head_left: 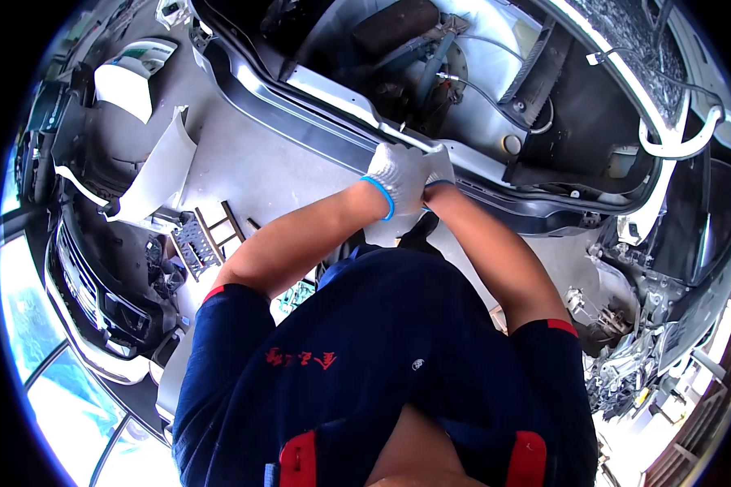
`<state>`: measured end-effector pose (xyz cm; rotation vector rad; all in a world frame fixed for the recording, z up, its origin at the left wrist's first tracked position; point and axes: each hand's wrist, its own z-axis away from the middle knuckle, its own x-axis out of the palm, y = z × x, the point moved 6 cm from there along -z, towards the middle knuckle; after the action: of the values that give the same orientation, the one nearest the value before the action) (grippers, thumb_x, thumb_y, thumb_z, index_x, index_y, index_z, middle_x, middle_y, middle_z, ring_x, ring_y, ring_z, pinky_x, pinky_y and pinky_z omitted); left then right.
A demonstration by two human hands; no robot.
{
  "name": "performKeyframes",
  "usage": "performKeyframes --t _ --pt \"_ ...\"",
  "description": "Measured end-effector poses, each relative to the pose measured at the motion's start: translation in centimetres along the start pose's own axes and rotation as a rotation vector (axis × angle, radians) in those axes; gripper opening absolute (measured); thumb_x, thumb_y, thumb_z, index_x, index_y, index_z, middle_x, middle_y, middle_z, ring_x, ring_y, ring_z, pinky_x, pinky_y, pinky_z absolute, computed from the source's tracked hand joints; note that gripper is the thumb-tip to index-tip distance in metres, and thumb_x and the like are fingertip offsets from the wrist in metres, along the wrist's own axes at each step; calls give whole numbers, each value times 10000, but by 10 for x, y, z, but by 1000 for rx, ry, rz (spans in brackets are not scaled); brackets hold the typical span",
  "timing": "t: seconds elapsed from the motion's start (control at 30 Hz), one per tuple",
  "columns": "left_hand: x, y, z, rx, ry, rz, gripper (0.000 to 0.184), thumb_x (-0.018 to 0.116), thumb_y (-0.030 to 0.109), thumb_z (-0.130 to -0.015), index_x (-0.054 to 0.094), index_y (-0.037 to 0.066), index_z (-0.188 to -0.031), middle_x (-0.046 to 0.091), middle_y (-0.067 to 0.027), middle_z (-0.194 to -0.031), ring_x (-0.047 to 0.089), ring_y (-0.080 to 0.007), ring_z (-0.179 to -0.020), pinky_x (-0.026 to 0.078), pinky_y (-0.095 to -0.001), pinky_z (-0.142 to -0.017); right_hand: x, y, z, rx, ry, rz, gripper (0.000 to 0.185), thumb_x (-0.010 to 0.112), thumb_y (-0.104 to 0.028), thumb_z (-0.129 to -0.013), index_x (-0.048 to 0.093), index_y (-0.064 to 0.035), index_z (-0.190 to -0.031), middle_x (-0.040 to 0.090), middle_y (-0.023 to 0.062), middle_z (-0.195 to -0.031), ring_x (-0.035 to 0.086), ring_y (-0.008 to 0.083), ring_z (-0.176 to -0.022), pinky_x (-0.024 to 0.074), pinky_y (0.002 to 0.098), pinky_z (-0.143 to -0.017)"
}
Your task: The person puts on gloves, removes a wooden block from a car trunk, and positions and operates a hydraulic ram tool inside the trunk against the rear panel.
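Right up against an exposed bay: big car body point(325, 91) across the top of the view, lid-less from this angle, with a grey outer strip point(292, 122) curving along its near side. Off to the left sits a dark front end with a grille point(97, 300), then a white panel point(164, 166), both well apart from the car; probably parked there to keep standing room on the floor point(248, 154). Small metal rack point(193, 246) near them, below the panel. Inside the bay: a thin cable point(481, 92) and a little pale ring point(512, 144).

Hands: both gloved, together at the near rim, roughly mid-span. Left hand point(396, 177) looks curled and partly covers the right hand point(440, 165). Can't tell what the fingers are on, or whether they grip anything; gloves hide it. Pairing them likely puts both on one small spot, arms out straight for reach.

Position: rim is directly at the hands, bay just beyond, grey strip running out to either side of them.
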<state>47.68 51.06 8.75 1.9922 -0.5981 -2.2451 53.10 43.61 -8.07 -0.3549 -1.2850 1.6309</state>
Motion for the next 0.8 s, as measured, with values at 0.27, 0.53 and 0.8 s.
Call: performKeyframes --t 0.27,0.53,0.8 --pt "17 -30 -9 -109 -46 662 269 665 309 -894 773 81 -986 745 -208 -901 732 -411 -892 575 -489 -818 44 -21 15 -53 -54 385 277 649 -285 -978 719 -118 -1187 751 90 -1093 700 275 -1062 520 397 -927" --pt "-37 0 10 176 446 376 200 696 214 -875 713 43 -773 698 -179 -796 680 -424 -768 534 -557 -744 77 -78 22 -91 -388 1070 349 679 -284 -961 694 -116 -1267 733 111 -1172 673 289 -1143 497 420 -1008" --pt "-17 -26 5 328 525 607 147 740 148 -790 641 74 -711 617 -120 -720 641 -374 -715 517 -505 -729 90 -75 7 -596 -355 1371 497 741 -384 -905 681 -148 -1339 690 121 -1298 578 326 -1313 391 479 -1158"
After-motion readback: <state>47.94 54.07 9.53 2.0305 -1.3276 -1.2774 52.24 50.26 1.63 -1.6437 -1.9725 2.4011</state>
